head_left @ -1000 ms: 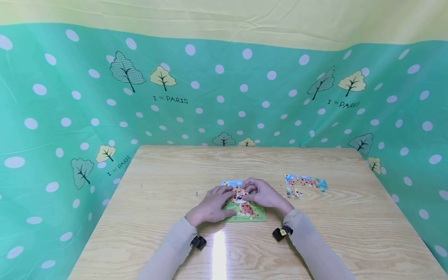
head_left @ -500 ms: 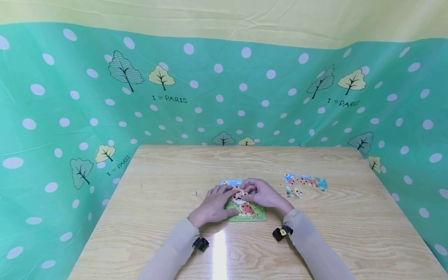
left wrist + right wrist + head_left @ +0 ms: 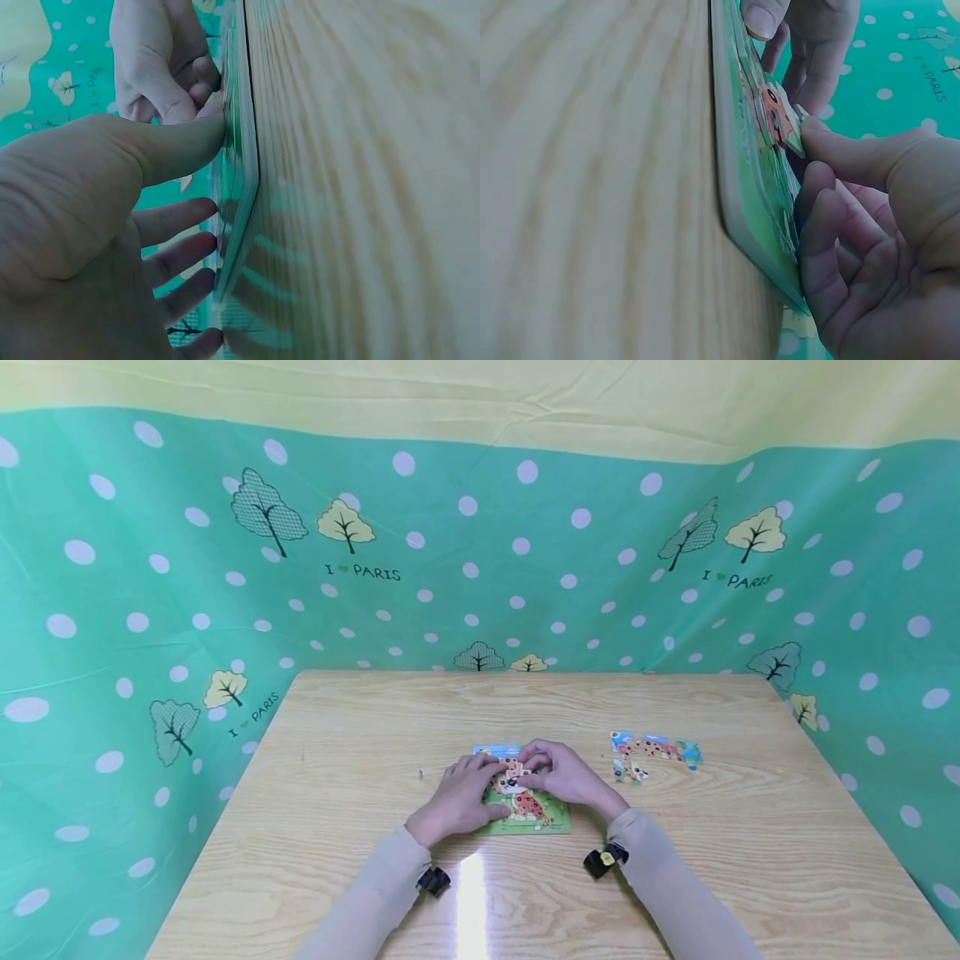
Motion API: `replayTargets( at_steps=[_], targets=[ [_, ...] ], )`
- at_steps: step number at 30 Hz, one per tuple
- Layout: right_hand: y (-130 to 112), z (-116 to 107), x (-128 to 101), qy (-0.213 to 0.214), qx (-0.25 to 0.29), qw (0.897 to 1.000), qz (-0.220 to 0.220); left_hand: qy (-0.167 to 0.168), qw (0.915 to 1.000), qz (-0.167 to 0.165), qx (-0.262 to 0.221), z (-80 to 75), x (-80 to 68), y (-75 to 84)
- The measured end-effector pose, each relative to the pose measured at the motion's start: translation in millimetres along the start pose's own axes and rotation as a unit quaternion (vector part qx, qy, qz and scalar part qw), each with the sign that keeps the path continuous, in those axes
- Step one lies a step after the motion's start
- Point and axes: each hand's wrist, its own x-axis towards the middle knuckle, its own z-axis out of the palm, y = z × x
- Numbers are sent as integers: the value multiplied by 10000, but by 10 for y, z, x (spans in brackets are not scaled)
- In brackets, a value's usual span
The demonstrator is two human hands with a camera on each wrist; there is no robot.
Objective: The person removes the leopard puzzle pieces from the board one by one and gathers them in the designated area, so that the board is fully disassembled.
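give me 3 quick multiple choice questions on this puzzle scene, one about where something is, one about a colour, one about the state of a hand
1. Where do the loose pieces lie?
A. on the table, right of the puzzle board
B. stacked on the board
C. at the table's left edge

2. What colour is the puzzle board's ground?
A. red
B. green
C. black

3. What is the right hand doing?
A. lying flat and open beside the board
B. raised off the table
C. pinching a puzzle piece at the board

Answers:
1. A: the head view shows them apart from the board, to its right on the table.
2. B: the board shows green in the head and right wrist views.
3. C: the right wrist view shows the thumb and curled fingers on a piece at the board's face, while the left hand rests on the board.
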Motion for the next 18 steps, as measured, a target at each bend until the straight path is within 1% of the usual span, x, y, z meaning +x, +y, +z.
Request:
replayTargets(
  at_steps=[3,7,10,13,16,18],
  targets=[
    [14,-1,-8,62,57,10000,15,28,10000,-65,-3,-10,18,23],
    [23,-9,-29,109,194,9997,64,-16,9998,-201,-52,-22,40,45],
    [18,-21,-44,105,396,9992,32,-33,9996,-281,-85,-32,54,58],
    [17,-49,-56,266,741,9969,57,-43,9994,-335,-96,-37,67,63],
    [23,-92,-74,444,1033,9934,206,-69,9993,-363,-68,-36,72,64],
    [32,-125,-90,472,1080,9924,344,-92,9993,-369,-54,-38,69,65]
  ],
)
